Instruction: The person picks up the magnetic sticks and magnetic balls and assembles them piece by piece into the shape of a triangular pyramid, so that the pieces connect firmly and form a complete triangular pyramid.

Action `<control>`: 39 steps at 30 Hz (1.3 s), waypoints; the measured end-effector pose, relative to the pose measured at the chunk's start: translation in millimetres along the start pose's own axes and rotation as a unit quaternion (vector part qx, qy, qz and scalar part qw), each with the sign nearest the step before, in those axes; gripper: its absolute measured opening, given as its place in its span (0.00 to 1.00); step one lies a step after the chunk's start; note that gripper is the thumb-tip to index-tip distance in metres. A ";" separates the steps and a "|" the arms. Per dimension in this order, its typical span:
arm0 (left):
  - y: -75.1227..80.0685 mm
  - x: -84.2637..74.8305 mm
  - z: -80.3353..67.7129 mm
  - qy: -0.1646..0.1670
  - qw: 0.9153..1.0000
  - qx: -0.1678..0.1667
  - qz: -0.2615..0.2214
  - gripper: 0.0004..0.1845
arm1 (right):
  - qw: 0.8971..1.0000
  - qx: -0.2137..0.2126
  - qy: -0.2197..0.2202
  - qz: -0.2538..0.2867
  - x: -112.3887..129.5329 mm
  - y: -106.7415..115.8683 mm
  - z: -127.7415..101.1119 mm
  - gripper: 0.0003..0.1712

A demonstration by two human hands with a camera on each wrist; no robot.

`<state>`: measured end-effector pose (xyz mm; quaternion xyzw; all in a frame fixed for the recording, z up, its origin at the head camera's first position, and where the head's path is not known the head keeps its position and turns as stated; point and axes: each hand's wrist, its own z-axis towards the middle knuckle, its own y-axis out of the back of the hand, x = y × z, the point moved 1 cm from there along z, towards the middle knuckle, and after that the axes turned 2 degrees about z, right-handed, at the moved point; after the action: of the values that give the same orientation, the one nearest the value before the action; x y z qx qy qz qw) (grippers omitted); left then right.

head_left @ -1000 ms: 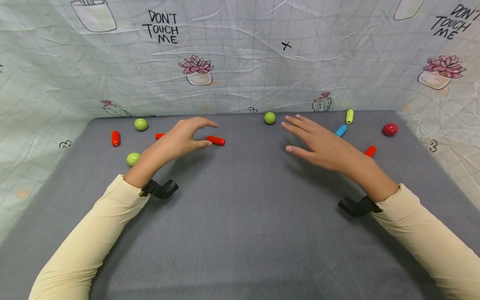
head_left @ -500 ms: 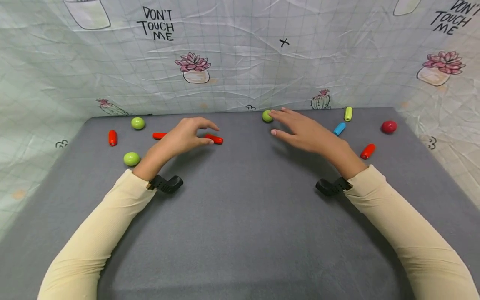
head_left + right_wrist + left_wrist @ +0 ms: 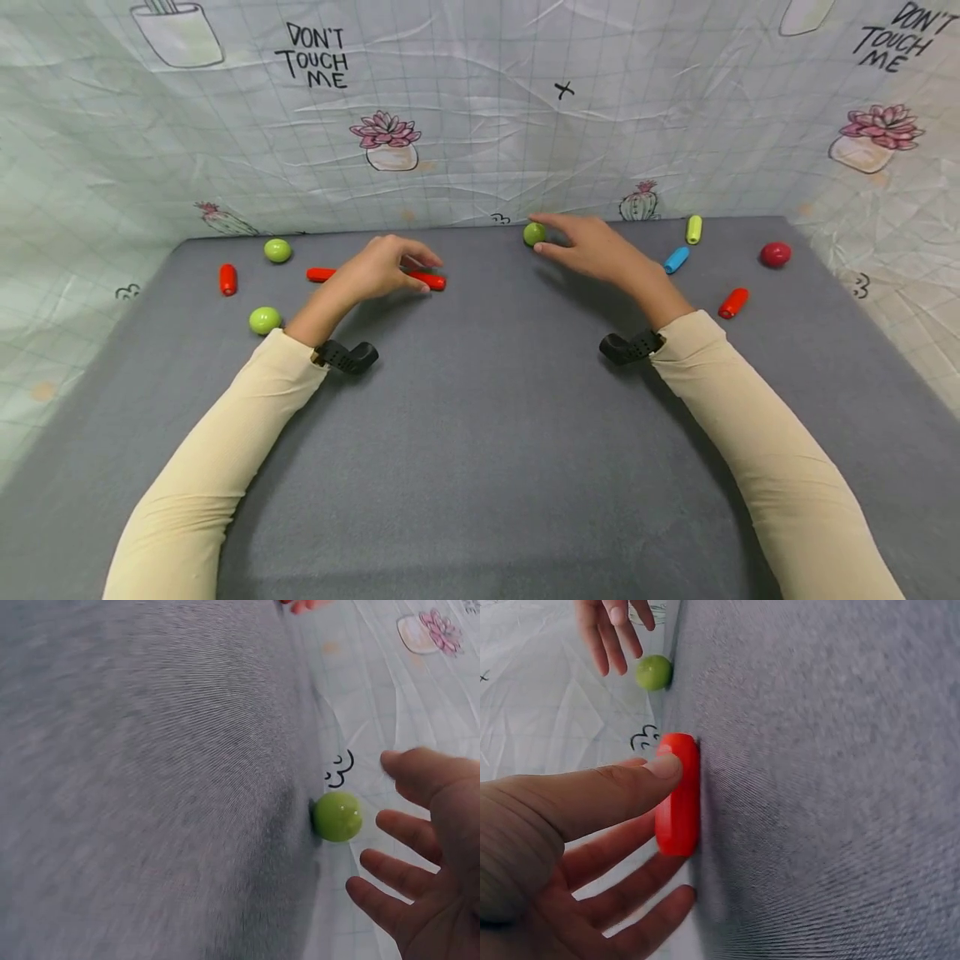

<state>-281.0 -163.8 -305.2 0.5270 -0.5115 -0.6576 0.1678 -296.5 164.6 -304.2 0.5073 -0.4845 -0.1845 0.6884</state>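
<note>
My left hand (image 3: pixel 382 267) is low around a short red rod (image 3: pixel 431 281) with rounded ends. In the left wrist view the thumb overlaps the red rod (image 3: pixel 678 802), and the spread fingers lie beyond it. My right hand (image 3: pixel 588 243) reaches toward a glossy green ball (image 3: pixel 534 234) by the back wall, thumb on the near side and fingers on the far side. From the right wrist, the green ball (image 3: pixel 337 817) sits on the grey surface, with a gap between it and the spread fingers.
Left of my left hand lie two more red rods (image 3: pixel 228 280) and two green balls (image 3: pixel 265 320). To the right are a blue rod (image 3: pixel 677 260), a yellow-green rod (image 3: pixel 693 229), a red rod (image 3: pixel 733 303) and a dark red ball (image 3: pixel 776 254). A printed cloth (image 3: pixel 465 117) hangs behind.
My right hand has moved left and slightly back to the green ball. My left hand has shifted slightly right and down over the red rod. The other things stay in place.
</note>
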 end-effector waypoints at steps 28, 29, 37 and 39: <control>7.6 28.1 12.5 0.068 0.995 0.024 -0.069 0.16 | 0.988 -0.074 -0.068 0.118 -19.4 -13.8 27.3 0.25; 7.7 27.5 12.5 0.070 0.995 0.023 -0.070 0.16 | 0.988 -0.075 -0.069 0.117 -19.8 -13.8 27.2 0.25; 5.6 27.4 15.5 0.077 0.993 0.020 -0.082 0.14 | 0.986 -0.080 -0.071 0.125 -23.5 -11.8 18.9 0.23; 4.7 27.6 16.2 0.081 0.993 0.016 -0.086 0.13 | 0.985 -0.080 -0.074 0.136 -24.3 -11.6 16.6 0.23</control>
<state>-307.2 -178.8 -316.9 0.6232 -0.4593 -0.6167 0.1428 -319.1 169.3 -325.8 0.3655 -0.5820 -0.1643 0.7076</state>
